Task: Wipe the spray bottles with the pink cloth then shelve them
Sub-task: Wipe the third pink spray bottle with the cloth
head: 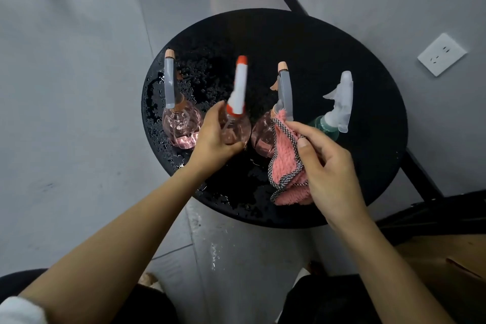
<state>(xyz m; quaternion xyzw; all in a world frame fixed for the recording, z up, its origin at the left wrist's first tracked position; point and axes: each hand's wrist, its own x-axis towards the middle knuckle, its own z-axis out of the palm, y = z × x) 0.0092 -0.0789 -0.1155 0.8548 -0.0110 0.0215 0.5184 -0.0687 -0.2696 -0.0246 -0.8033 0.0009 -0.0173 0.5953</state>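
Note:
Several spray bottles stand on a round black table (342,42). My left hand (213,137) grips the clear bottle with the white and orange-red sprayer (239,87), which looks blurred. My right hand (326,163) holds the pink cloth (285,163) with its checked border, just beside a pink bottle with a grey sprayer (263,134). Another pink bottle with a grey sprayer (178,123) stands at the left. A green bottle with a frosted white sprayer (339,102) stands at the right, partly behind my right hand.
Water drops cover the left and front of the tabletop, and the floor tiles (223,250) below are wet. A grey wall with a white socket (441,54) lies to the right. A dark frame (431,208) and a wooden surface (447,260) sit at lower right.

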